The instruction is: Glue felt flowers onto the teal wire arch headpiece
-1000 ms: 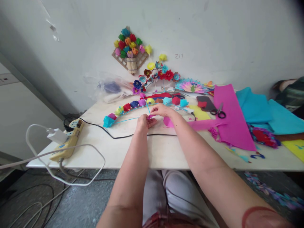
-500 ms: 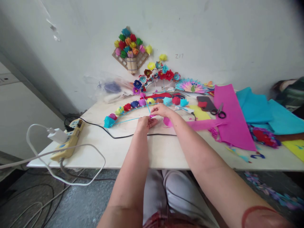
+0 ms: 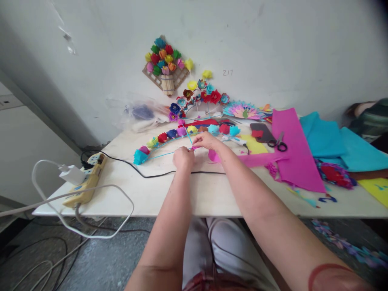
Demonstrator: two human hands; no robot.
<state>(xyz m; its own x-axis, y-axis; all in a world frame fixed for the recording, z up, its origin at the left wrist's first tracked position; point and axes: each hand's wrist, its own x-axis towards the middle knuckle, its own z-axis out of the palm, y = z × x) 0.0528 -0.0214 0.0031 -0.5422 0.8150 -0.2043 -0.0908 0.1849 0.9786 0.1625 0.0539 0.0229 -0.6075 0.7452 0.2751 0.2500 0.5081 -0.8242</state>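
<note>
Over the middle of the white table, my left hand and my right hand meet. Both pinch a small pink piece of paper between their fingertips. A pink paper strip trails from it to the right, towards the large pink sheet. Just beyond my hands lies an arc of small paper flowers on a thin blue stick, with a teal flower at its left end.
Black scissors and a dark phone lie on the right by teal sheets. A black cable crosses the table to a power strip at the left edge. Paper flower decorations hang on the wall.
My left hand has curled tighter and moved slightly up towards the right hand's fingertips. The view has shifted a little; everything else on the table stays put.
</note>
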